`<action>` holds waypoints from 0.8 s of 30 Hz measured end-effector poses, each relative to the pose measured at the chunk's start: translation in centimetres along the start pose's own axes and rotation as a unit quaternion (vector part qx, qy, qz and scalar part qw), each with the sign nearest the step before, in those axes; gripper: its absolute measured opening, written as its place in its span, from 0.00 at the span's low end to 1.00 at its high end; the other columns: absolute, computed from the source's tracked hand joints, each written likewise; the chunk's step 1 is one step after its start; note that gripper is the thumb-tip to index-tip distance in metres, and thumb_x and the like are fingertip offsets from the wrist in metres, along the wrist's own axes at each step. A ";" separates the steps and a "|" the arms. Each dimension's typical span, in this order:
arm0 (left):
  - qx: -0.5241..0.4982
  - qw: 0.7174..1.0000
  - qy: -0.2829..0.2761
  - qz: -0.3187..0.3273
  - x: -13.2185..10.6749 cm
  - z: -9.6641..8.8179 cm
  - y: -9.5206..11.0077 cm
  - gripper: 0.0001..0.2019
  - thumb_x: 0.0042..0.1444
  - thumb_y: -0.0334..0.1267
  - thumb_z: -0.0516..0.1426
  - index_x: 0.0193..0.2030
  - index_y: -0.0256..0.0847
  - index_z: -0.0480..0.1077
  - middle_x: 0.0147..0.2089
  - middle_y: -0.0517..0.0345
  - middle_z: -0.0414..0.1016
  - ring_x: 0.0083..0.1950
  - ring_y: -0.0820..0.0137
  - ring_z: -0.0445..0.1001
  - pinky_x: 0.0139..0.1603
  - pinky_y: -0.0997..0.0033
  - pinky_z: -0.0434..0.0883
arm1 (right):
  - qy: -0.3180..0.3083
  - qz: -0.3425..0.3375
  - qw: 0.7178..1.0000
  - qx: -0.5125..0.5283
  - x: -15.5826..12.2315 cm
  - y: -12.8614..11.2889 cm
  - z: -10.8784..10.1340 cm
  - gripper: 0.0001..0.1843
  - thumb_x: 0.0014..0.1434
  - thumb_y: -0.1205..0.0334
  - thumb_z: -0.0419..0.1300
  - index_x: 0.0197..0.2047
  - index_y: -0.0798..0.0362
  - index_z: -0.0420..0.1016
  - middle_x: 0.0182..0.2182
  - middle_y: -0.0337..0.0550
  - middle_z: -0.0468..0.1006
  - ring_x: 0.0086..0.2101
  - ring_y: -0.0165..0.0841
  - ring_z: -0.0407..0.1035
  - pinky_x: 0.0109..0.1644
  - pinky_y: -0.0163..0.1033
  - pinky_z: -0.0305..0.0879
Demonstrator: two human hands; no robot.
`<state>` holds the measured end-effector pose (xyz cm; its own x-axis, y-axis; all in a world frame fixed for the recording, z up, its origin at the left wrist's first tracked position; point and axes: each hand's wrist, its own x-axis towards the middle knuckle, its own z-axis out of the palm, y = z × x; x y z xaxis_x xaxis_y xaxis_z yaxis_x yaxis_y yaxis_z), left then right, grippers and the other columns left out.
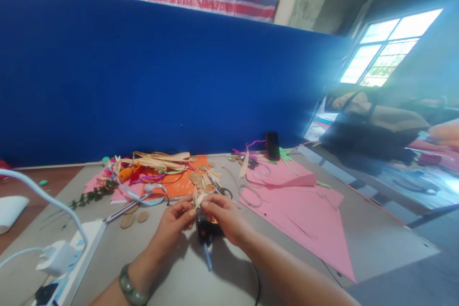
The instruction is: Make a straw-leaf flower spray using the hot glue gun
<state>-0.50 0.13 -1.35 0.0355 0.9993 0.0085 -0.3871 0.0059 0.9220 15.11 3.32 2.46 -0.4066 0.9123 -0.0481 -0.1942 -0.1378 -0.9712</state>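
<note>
My left hand and my right hand meet at the middle of the table. Both have their fingertips pinched on a pale, dried husk-like piece, partly covered by the fingers. Directly below them is a black glue gun, partly hidden by my hands, with a bluish glue stick poking out towards me. Just beyond my right hand lie dark-handled scissors. A pair with grey loop handles rests farther right on pink paper.
At the left stands a white power strip with plugs and cables. A utility knife lies near several wooden discs. Behind are dried husk strips and orange paper. A phone leans against the blue partition.
</note>
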 end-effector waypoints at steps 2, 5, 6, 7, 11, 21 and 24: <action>0.005 1.000 0.006 0.009 0.2 0.0 -0.2 0.11 0.47 0.42 0.67 0.25 0.37 0.74 0.47 0.51 0.75 0.29 0.75 0.68 0.28 0.75 0.64 | 0.002 -0.007 1.000 -0.008 0.0 0.4 0.1 0.14 0.49 0.53 0.67 0.25 0.56 0.74 0.19 0.34 0.68 0.21 0.24 0.56 0.26 0.32 0.50; 0.003 1.000 0.018 0.013 0.3 0.1 -0.2 0.11 0.45 0.43 0.68 0.25 0.37 0.75 0.46 0.51 0.75 0.29 0.75 0.68 0.28 0.75 0.64 | 0.006 -0.013 1.000 -0.019 0.2 0.8 0.2 0.16 0.49 0.50 0.67 0.25 0.56 0.74 0.19 0.34 0.69 0.21 0.24 0.56 0.26 0.32 0.50; 0.001 1.000 0.021 0.012 0.3 0.1 -0.3 0.11 0.44 0.43 0.68 0.24 0.37 0.75 0.45 0.52 0.76 0.28 0.76 0.68 0.28 0.75 0.64 | 0.005 -0.014 1.000 -0.023 0.2 0.9 0.2 0.17 0.49 0.50 0.67 0.25 0.56 0.74 0.19 0.34 0.68 0.21 0.25 0.56 0.26 0.32 0.50; 0.000 1.000 0.023 0.011 0.3 0.1 -0.3 0.11 0.44 0.43 0.68 0.24 0.37 0.75 0.44 0.52 0.76 0.27 0.76 0.67 0.27 0.75 0.64 | 0.004 -0.015 1.000 -0.025 0.3 1.0 0.2 0.17 0.49 0.49 0.66 0.25 0.56 0.74 0.18 0.33 0.68 0.20 0.25 0.56 0.26 0.32 0.50; -0.003 1.000 0.024 0.001 0.3 0.1 -0.4 0.12 0.45 0.43 0.68 0.23 0.38 0.74 0.39 0.55 0.75 0.24 0.78 0.64 0.24 0.76 0.62 | 0.006 -0.022 0.999 -0.032 0.4 1.0 0.2 0.17 0.50 0.51 0.66 0.23 0.56 0.73 0.18 0.34 0.69 0.20 0.24 0.57 0.26 0.32 0.51; 0.009 0.999 0.030 -0.013 0.1 0.2 -0.3 0.12 0.44 0.42 0.68 0.22 0.37 0.74 0.37 0.54 0.74 0.24 0.76 0.66 0.21 0.76 0.61 | 0.047 -0.020 0.997 -0.064 0.1 1.1 0.2 0.18 0.50 0.49 0.65 0.23 0.55 0.69 0.16 0.33 0.67 0.19 0.24 0.56 0.24 0.32 0.52; 0.020 0.999 0.031 -0.001 0.2 -0.1 -0.7 0.11 0.44 0.42 0.68 0.24 0.37 0.75 0.42 0.52 0.74 0.28 0.74 0.69 0.24 0.75 0.64 | 0.049 -0.010 0.997 -0.066 0.0 1.1 0.3 0.19 0.50 0.48 0.64 0.22 0.54 0.68 0.15 0.32 0.65 0.18 0.24 0.56 0.22 0.31 0.52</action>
<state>-0.30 0.31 -1.99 -0.0223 0.9996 -0.0160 -0.3493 0.0072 0.9370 14.64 3.09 1.49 -0.3139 0.9484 -0.0441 -0.0794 -0.0725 -0.9942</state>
